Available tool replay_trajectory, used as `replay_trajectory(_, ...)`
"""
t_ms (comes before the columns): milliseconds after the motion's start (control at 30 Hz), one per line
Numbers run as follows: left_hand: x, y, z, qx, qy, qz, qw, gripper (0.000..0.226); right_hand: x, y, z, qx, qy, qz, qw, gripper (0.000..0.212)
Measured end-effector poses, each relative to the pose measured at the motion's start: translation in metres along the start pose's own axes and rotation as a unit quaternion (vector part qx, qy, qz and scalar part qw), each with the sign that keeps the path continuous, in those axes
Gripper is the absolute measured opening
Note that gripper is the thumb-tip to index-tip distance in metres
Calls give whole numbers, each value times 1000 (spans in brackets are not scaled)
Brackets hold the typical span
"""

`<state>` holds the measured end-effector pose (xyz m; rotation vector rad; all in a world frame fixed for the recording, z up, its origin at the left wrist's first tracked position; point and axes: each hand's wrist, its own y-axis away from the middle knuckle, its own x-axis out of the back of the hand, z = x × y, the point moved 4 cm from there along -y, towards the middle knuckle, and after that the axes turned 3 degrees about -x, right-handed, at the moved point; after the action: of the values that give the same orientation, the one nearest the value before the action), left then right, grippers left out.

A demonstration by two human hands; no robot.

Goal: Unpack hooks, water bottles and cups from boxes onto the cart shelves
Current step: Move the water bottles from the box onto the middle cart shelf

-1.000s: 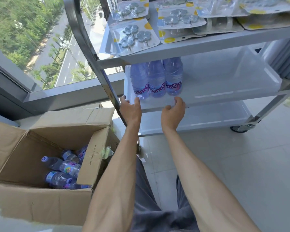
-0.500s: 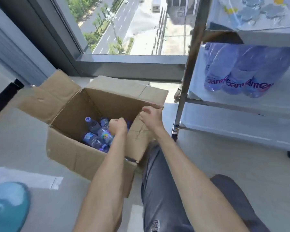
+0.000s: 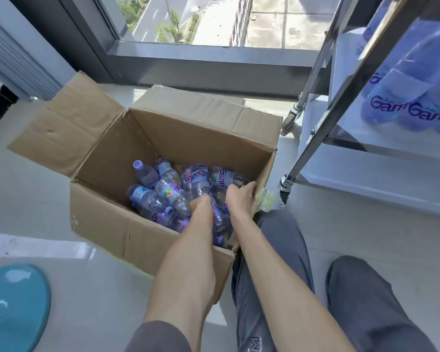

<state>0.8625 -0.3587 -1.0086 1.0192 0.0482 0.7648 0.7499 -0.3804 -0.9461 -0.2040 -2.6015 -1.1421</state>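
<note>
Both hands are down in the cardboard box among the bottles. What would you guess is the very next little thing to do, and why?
Probably close the fingers on bottles and lift them out toward the cart shelf. The left hand and right hand are both down among the loose bottles in the open box, and the shelf already holds a few bottles with bare room beside them.

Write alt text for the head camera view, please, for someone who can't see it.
Both hands, left hand and right hand, reach among water bottles lying in an open cardboard box on the floor. At right, a metal cart holds more bottles.
</note>
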Motion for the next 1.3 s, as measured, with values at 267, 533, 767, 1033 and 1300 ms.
replay_trajectory(267, -5, -22, -8, 107, 83, -30, 990, 46, -9, -17, 2, 8, -48, -2, 999, 64)
replay_trajectory(533, -8, -25, -16, 100, 73, -38, 992, 48, -10, -19, 0, 13, -69, 1, 998, 59)
replay_trajectory(767, 2, -16, -4, 57, 112, 71, 990, 53, -14, -25, 0, 9, -117, -19, 993, 50)
replay_trajectory(1033, 52, 19, 49, -178, 26, 208, 961, 24, -9, -20, -10, 68, -175, -72, 980, 34)
replay_trajectory(1300, 94, 130, 92, -497, 16, 164, 852, 15, 44, 43, -44, 314, -78, -157, 933, 49)
